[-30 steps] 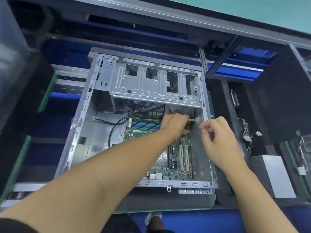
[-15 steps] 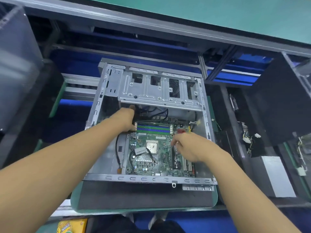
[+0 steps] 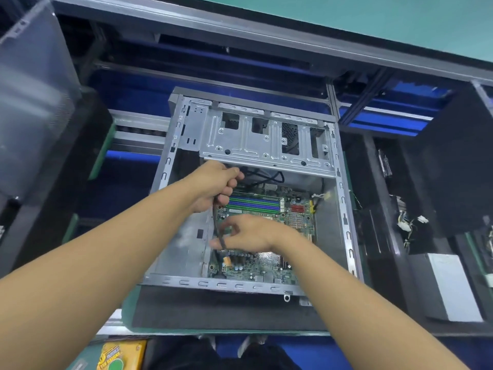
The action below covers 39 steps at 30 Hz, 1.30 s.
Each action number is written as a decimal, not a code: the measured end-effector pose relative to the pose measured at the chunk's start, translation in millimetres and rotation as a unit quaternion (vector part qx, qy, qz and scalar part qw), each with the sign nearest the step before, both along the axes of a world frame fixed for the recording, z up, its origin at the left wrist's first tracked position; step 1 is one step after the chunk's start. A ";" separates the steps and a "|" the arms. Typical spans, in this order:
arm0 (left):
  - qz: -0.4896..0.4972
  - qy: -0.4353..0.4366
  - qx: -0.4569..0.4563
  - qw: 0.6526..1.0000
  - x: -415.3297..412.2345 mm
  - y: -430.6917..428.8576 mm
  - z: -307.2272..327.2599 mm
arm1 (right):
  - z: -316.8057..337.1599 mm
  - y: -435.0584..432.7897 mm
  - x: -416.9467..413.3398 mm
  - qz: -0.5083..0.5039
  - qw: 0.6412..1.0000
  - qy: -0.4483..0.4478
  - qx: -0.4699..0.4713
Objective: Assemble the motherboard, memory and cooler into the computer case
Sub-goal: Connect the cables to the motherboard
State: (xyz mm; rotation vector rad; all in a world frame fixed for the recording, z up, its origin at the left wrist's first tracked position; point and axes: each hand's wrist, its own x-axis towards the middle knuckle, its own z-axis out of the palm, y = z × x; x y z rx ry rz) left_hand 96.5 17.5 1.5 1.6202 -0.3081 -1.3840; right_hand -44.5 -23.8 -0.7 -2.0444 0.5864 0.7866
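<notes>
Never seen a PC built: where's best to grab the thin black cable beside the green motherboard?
Probably take the thin black cable on its free straight stretch, from above into the open grey metal case: the left hand grips it high, the right hand pinches lower.

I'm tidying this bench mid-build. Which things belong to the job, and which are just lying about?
In the job: open grey metal computer case, green motherboard inside it, thin black cable gripped by the left hand and pinched by the right hand.
Lying about: yellow box at the near edge, loose white-plugged wires on the right.
</notes>
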 end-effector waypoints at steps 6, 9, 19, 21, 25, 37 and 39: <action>0.054 -0.027 -0.006 0.998 -17.4 -7.1 -3.3 | 7.1 -24.6 -18.9 -0.157 0.949 -0.006 0.272; 0.073 -0.002 -0.028 0.997 -23.2 -13.2 -5.8 | 14.9 -34.3 -32.1 -0.147 0.944 -0.006 0.294; -0.196 0.122 -0.018 0.973 -42.5 3.0 -8.1 | 44.6 -60.9 -53.4 -0.040 0.997 0.005 -0.063; -0.283 0.144 -0.038 0.948 -52.5 8.5 -9.9 | 50.9 -67.7 -58.3 -0.052 0.995 0.002 -0.085; -0.313 -0.020 -0.091 0.945 -87.6 2.9 -17.1 | 57.8 -73.0 -63.6 -0.062 0.994 0.000 -0.088; -0.218 -0.011 -0.157 0.963 -117.2 -15.5 -25.8 | 62.6 -78.3 -90.4 -0.084 0.979 -0.017 -0.183; -0.222 -0.020 -0.180 0.958 -125.9 -19.9 -21.9 | 66.5 -78.7 -98.0 -0.086 0.980 -0.011 -0.179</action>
